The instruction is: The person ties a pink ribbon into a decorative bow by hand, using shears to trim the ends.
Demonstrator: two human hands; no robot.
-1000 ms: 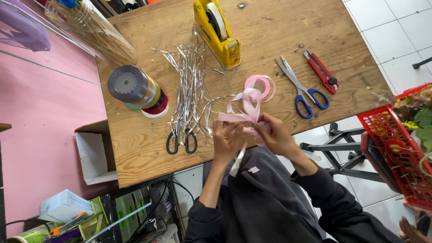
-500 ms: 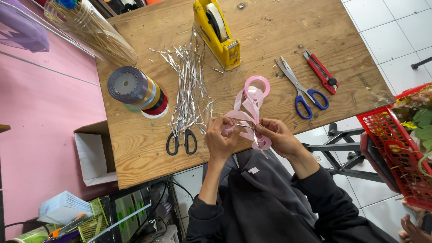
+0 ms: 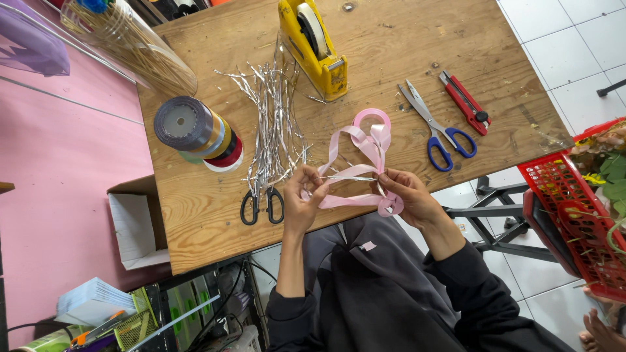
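Note:
My left hand [image 3: 305,201] and my right hand [image 3: 409,195] are at the near edge of the wooden table [image 3: 391,58], both pinching a pale pink ribbon [image 3: 357,151]. The ribbon is folded into several loops that stand up between the hands, and its small roll [image 3: 372,120] lies just beyond on the table. A thin silver wire strip [image 3: 349,177] stretches between my fingertips across the middle of the loops. A pink ribbon tail curls under my right hand.
A pile of silver wire strips [image 3: 274,111] and black scissors [image 3: 261,203] lie to the left. Stacked ribbon spools [image 3: 195,130], a yellow tape dispenser [image 3: 314,42], blue scissors [image 3: 438,130] and a red utility knife [image 3: 464,103] are around. A red basket [image 3: 574,215] stands right.
The hands have drawn apart and the bunched ribbon has opened into wider loops. A silver strip now runs between the fingertips.

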